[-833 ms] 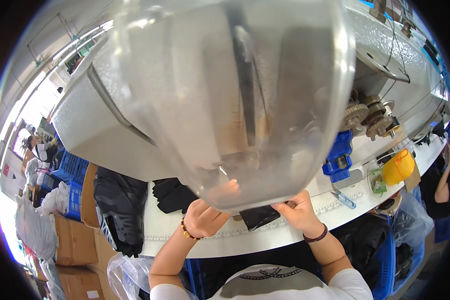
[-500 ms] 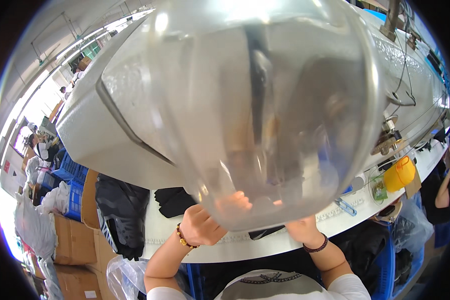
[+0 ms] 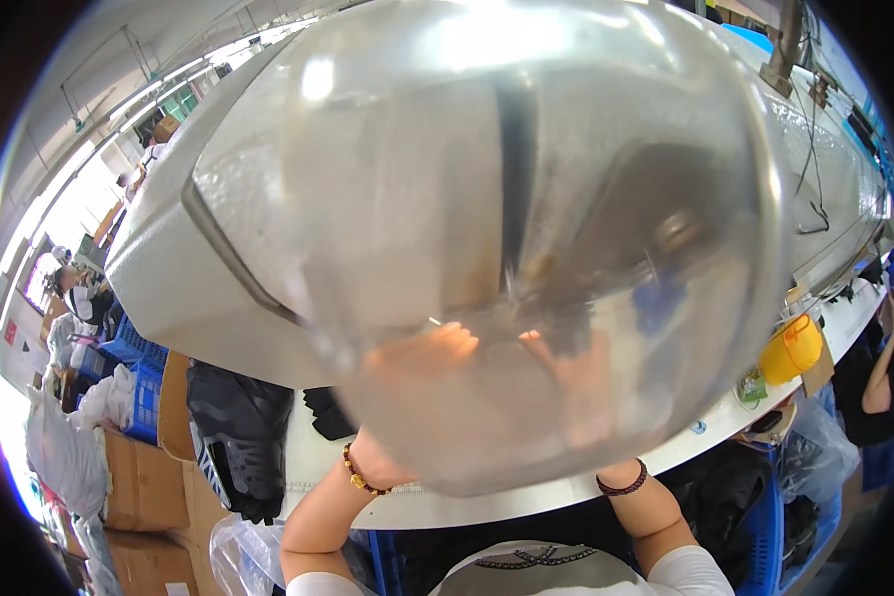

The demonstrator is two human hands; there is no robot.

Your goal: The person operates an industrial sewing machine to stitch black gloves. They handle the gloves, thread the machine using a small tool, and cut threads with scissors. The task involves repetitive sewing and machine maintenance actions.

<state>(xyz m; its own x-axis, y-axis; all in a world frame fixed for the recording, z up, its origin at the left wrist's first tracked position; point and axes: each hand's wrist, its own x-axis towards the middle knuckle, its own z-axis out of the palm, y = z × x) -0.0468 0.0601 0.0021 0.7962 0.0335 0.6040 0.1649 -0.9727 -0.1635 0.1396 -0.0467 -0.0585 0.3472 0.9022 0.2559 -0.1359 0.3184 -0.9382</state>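
Note:
A curved clear plastic shield (image 3: pixel 387 199) fills the middle, in front of a pale sewing machine (image 3: pixel 169 268). Both my hands are beyond the shield, over the white work table (image 3: pixel 457 512), and look smeared through it. The fingers of my left hand (image 3: pixel 417 353) are drawn together and closed; what they hold, if anything, is hidden. My right hand (image 3: pixel 574 372) is opposite, fingertips pointing toward the left one; its grip is too blurred to read. Small black cloth pieces (image 3: pixel 326 415) lie on the table left of my left forearm.
Dark garments (image 3: pixel 238 427) and cardboard boxes (image 3: pixel 144 482) stand on the left, with blue crates (image 3: pixel 144 397) behind. A yellow container (image 3: pixel 793 350) sits at the table's right end. Below it are a blue crate (image 3: pixel 765 526) and clear plastic bags (image 3: pixel 824 437). Another person's arm (image 3: pixel 877 382) shows far right.
Both my hands have moved forward, away from me, deeper behind the shield. The shield fills more of the view and covers the scissors-like blue tool and the black piece seen between my hands earlier.

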